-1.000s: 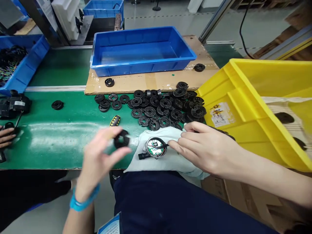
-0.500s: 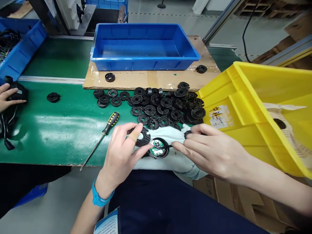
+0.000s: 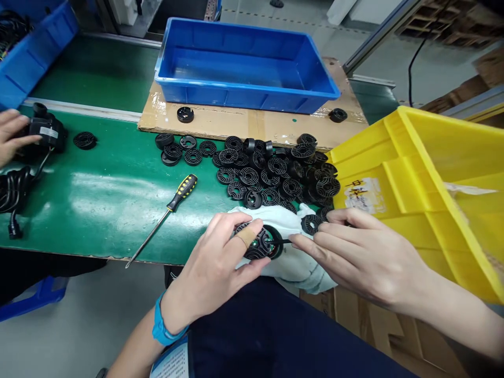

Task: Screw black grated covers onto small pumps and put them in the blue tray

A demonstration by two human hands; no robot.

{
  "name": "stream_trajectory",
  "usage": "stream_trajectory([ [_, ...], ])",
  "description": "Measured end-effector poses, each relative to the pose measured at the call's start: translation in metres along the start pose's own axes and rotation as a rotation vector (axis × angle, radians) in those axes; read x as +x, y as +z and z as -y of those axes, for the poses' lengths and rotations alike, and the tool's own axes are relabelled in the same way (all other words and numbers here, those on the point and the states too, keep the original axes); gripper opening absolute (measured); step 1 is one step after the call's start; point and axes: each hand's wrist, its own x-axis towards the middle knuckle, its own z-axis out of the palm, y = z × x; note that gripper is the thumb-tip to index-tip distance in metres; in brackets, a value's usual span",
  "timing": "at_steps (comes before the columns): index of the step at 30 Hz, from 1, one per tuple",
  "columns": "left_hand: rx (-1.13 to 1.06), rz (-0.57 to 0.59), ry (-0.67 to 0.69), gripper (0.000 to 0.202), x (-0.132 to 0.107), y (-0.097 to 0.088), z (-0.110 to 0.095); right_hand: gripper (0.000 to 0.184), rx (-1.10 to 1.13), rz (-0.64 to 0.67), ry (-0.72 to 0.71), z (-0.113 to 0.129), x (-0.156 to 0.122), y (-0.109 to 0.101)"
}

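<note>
My left hand (image 3: 220, 265) presses a black slotted round cover (image 3: 256, 242) down onto a round part with a green circuit board, which lies on a white cloth (image 3: 293, 260) at the near edge of the green belt. My right hand (image 3: 362, 257) steadies that part from the right, its fingertips on the thin black wire at the part's side. Another black cover (image 3: 312, 223) lies just above my right fingers. A heap of the same black covers (image 3: 275, 170) sits behind the cloth.
A yellow-handled screwdriver (image 3: 173, 202) lies left of the cloth. A blue bin (image 3: 246, 97) stands on cardboard at the back, a tilted yellow bin (image 3: 425, 173) at the right. At the far left another person's hand (image 3: 11, 136) holds a black device (image 3: 47, 131) with a cable.
My left hand brought the black cover from the left over to the round part and set it on top. The camera view shifted slightly down.
</note>
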Motion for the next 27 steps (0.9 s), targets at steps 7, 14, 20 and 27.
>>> stream_trajectory([
  [7, 0.080, 0.029, 0.057, 0.045, 0.009, 0.015, -0.009, 0.026, 0.010, -0.010, 0.018, 0.000, 0.000, -0.001],
  [14, 0.098, 0.077, 0.090, 0.044, 0.016, 0.017, -0.007, 0.024, -0.016, -0.022, 0.023, 0.001, 0.001, 0.000],
  [20, 0.162, 0.110, 0.055, 0.043, 0.018, 0.016, -0.009, 0.025, -0.020, -0.010, 0.038, 0.002, -0.002, 0.002],
  [27, 0.150, 0.040, 0.050, 0.051, 0.008, 0.031, -0.003, 0.033, -0.044, -0.015, 0.047, 0.000, -0.001, 0.001],
])
